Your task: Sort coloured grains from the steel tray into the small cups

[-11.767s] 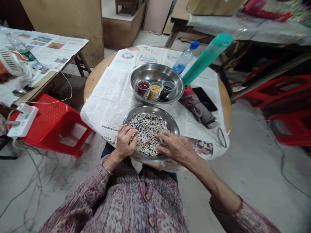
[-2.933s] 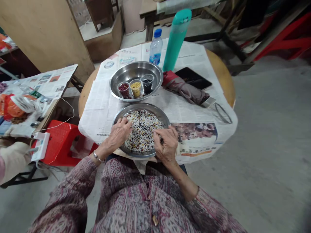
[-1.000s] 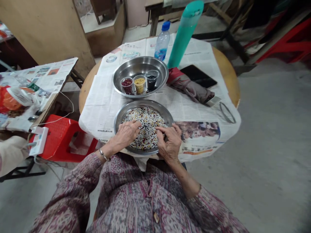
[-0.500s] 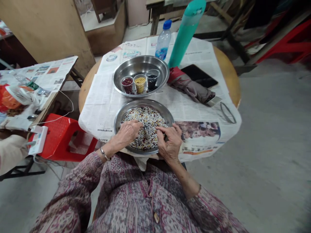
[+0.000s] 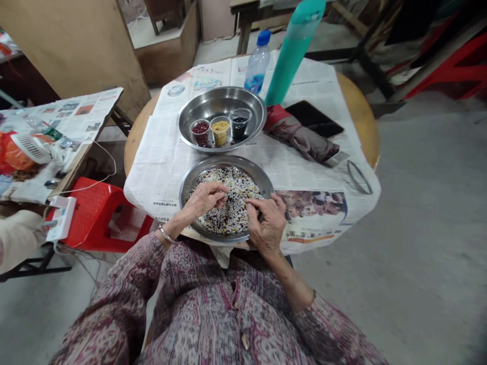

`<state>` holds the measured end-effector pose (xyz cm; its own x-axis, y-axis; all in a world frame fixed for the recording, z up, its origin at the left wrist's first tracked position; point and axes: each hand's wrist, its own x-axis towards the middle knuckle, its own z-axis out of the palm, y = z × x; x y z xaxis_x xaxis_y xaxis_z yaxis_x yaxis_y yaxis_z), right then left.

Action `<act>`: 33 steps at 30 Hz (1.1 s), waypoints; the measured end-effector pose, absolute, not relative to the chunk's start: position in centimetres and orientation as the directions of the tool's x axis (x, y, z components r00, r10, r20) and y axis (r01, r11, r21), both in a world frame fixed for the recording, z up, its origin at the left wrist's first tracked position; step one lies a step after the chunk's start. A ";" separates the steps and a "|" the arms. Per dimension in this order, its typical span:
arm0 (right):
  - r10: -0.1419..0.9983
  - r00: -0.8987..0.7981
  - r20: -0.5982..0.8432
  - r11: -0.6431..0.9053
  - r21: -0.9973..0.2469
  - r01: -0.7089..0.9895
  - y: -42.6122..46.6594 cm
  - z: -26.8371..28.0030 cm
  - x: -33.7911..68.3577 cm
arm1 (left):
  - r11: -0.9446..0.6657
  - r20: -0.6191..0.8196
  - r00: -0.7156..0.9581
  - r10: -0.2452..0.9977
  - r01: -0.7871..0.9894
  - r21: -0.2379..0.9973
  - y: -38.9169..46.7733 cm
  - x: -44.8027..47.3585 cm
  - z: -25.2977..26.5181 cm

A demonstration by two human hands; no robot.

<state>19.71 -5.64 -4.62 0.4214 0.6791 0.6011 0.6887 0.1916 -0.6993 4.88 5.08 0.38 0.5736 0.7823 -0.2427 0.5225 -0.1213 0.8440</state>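
A shallow metal pan (image 5: pixel 266 179) holds a layer of mixed grains (image 5: pixel 232 220), white with dark, red and yellow bits. Over its left part is my left hand (image 5: pixel 205 200), thumb and fingers brought together; any grain between them is too small to make out. My right hand (image 5: pixel 267 223) rests at the pan's right rim, its index finger and thumb pinched above the grains. Behind stands a deeper metal basin (image 5: pixel 198 104) with three plastic cups: one of red beans (image 5: pixel 200 131), one of yellow grains (image 5: pixel 219 131) and one of black beans (image 5: pixel 239 128).
A water bottle (image 5: pixel 257 63) and a tall teal bottle (image 5: pixel 292 56) stand behind the basin. A folded umbrella (image 5: pixel 300 134), a dark tablet-like device (image 5: pixel 314 117) and a loop (image 5: pixel 359 177) lie at right. A red stool (image 5: pixel 95 218) stands left of the newspaper-covered table (image 5: pixel 148 152).
My left hand has shifted slightly right and up over the grains, turning so its fingers show more. The right hand stays in nearly the same pinch at the pan's right side.
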 end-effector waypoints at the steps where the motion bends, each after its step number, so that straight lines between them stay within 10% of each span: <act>1: 0.681 0.422 0.599 0.190 -0.700 0.688 -5.6 -4.6 19.7 | -0.172 -0.210 0.575 0.791 0.538 0.825 5.0 4.7 0.3; 13: 0.674 0.367 0.641 0.225 -0.651 0.725 -5.6 -4.9 19.8 | -0.687 0.185 0.671 0.718 0.640 0.344 1.9 0.3 -0.3; 33: 0.802 0.278 0.529 0.181 -0.658 0.731 -6.1 -3.7 20.7 | -0.760 0.591 0.486 0.643 0.497 0.418 0.5 0.1 -1.2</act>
<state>20.69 -6.07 -3.68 0.2780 0.8016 0.5292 0.7308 0.1811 -0.6582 0.07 0.50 -1.22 0.4865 0.6432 0.5913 0.4974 -0.7603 0.4179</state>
